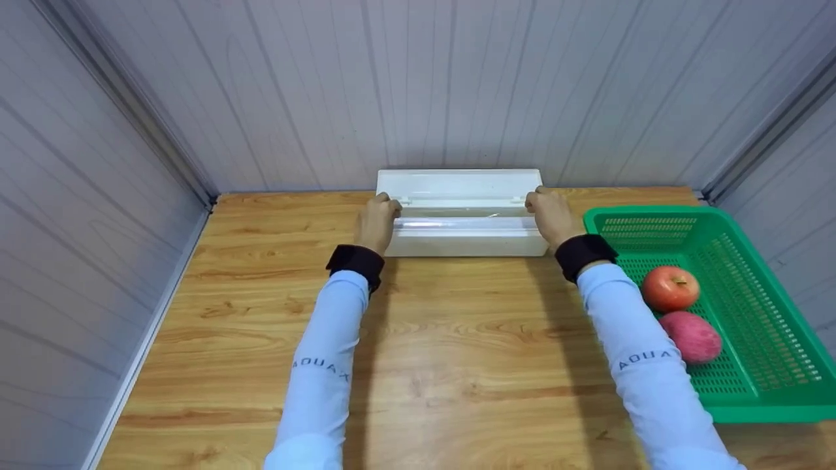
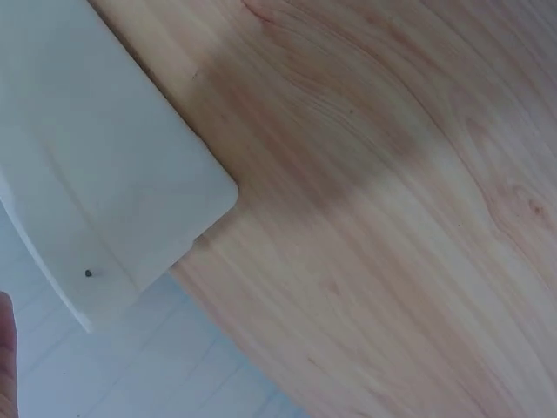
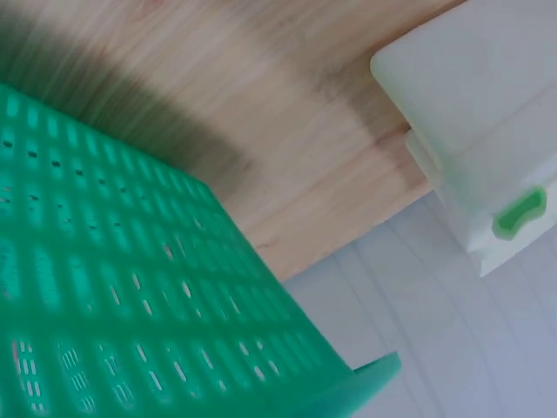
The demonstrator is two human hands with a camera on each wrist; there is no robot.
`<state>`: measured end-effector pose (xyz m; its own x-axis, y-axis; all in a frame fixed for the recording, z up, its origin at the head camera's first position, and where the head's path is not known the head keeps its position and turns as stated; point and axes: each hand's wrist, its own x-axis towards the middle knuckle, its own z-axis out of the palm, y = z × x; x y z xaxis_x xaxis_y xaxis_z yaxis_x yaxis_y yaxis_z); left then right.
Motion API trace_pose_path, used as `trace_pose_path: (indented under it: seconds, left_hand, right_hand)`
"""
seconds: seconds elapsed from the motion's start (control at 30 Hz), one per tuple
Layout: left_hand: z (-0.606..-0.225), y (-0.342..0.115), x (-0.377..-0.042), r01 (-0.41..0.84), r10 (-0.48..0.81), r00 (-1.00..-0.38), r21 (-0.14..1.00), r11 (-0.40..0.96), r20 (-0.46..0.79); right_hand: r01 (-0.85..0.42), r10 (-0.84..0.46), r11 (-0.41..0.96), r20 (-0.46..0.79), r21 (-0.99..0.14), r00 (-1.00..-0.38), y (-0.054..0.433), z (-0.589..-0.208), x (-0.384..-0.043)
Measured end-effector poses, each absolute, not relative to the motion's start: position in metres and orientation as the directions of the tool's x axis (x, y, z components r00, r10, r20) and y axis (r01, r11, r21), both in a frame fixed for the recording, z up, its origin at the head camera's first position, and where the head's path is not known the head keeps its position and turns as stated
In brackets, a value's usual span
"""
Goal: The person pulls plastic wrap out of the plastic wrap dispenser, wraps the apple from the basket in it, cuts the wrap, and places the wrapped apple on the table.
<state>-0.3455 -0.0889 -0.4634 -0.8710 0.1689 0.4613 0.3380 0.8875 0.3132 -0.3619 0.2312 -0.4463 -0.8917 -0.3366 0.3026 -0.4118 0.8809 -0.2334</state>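
Note:
A white cling film dispenser (image 1: 467, 246) sits at the back edge of the table, its lid (image 1: 459, 183) raised toward the wall. Inside it lies a shiny transparent roll (image 1: 464, 224). My left hand (image 1: 377, 219) is at the dispenser's left end, fingers curled at the film's edge. At the opposite end my right hand (image 1: 550, 212) pinches in the same way, with faint glints of cling film (image 1: 493, 214) between the two hands. The dispenser's ends show in both wrist views; only a finger (image 2: 7, 357) of the left hand enters its view, and the fingertips' contact is partly hidden.
A green plastic basket (image 1: 764, 414) stands at the right, beside my right forearm, holding a red apple (image 1: 671, 288) and a pinkish apple (image 1: 692, 337). Pale panelled walls (image 1: 313, 91) enclose the wooden table (image 1: 444, 365) at the back and sides.

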Motion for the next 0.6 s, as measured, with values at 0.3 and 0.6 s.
trace_pose_path:
  seconds: [0.3, 0.6]
  left_hand:
    - [-0.452, -0.086, -0.351, 0.342, 0.186, -0.875, 0.299, 0.891, 0.447]
    - [-0.445, -0.084, -0.355, 0.344, 0.191, -0.872, 0.286, 0.894, 0.45]
  right_hand:
    - [-0.369, -0.272, 0.86, 0.295, -0.351, -0.916, 0.236, -0.435, -0.367]
    - [-0.373, -0.29, 0.872, 0.28, -0.316, -0.915, 0.239, -0.428, -0.365]
